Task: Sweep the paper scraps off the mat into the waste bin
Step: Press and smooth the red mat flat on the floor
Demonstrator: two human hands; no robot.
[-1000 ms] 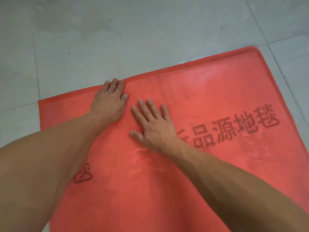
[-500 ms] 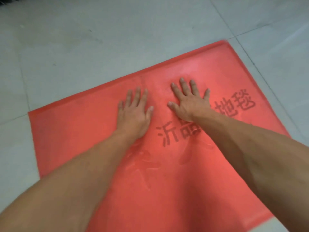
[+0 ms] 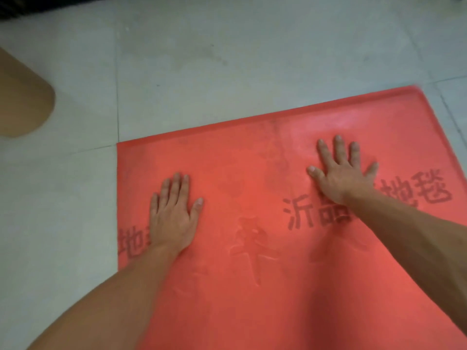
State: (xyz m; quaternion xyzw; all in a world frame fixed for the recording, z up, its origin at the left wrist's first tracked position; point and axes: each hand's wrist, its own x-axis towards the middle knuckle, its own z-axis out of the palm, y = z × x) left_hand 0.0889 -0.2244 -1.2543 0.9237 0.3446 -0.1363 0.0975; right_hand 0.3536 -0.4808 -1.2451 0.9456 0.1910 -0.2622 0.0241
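A red mat (image 3: 252, 160) with dark printed characters lies flat on the tiled floor and fills the lower right of the view. My left hand (image 3: 174, 213) rests palm down near the mat's left edge, fingers apart, holding nothing. My right hand (image 3: 341, 173) presses flat on the mat toward its far right corner, fingers spread, over part of the printed text. No paper scraps and no waste bin show in this view.
Pale grey floor tiles (image 3: 202, 59) surround the mat at the back and left. A tan cardboard-coloured rounded object (image 3: 22, 102) sits at the left edge. Something dark lies along the top left corner (image 3: 15, 6).
Both hands have slid apart across the mat: the left toward its left edge, the right toward its far right. The view has shifted, and the tan object has come into sight.
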